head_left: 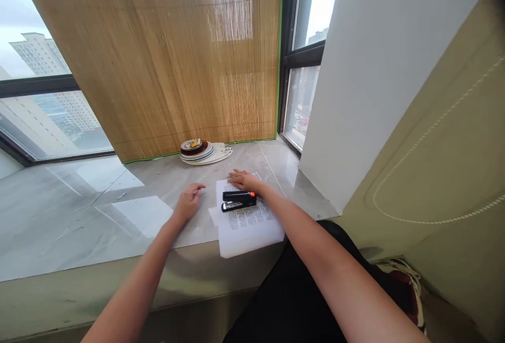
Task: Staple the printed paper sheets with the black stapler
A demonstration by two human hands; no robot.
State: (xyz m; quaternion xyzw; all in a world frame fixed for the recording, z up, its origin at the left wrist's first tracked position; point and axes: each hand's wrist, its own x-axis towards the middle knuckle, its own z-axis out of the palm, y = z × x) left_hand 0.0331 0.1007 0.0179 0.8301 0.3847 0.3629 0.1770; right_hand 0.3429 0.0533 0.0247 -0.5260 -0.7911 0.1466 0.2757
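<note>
Head view: handling of a stapler and printed sheets on a window ledge. The right hand (243, 180) lies palm down at the far edge of the printed sheets (246, 232), its fingers extended toward the left and pinching nothing; it appears to steady the paper. The left hand (188, 202) is beside the sheets, slightly blurred, its fingers loosely bent and apart from the paper; no object shows in it. Whether its fingertips touch the ledge cannot be told.

The black stapler (239, 201) rests on the sheets, its narrow end toward the left hand and its orange part (252, 194) beside the right wrist. Neither hand grips it. The step in hand is judged to be positioning or holding down the paper. Lifting the stapler would call for a grasp around its body; freeing the text beneath would call for moving it aside.

The sheets overhang the near edge of the marbled ledge (158, 161), and the right forearm crosses their right side, limiting access there. A paler paper corner (213, 215) projects at the left. Farther back, stacked plates (205, 160) stand before the bamboo blind (169, 64), well apart from the stapler and outside the immediate working area.
</note>
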